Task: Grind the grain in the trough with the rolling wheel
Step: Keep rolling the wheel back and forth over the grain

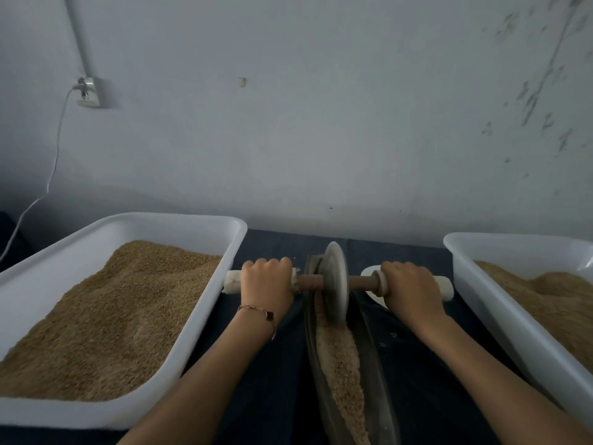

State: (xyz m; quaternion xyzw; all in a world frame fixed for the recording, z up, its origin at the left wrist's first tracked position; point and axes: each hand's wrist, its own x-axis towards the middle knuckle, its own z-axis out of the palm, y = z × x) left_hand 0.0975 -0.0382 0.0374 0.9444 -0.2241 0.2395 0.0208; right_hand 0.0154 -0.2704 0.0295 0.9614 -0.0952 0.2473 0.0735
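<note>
Wheel (335,281) seemingly between gripping hands (340,284)

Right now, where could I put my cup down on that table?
Bare dark cloth lies between the left tub and the trough, under the left hand. Another strip runs between trough and right tub, under the right hand. Both are narrow; a white thing crowds the far right end.

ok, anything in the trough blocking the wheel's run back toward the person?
Nothing visible. The wheel sits at the far end of the trough; only grain lies in the channel. Left hand and right hand grip the axle outside it.
</note>
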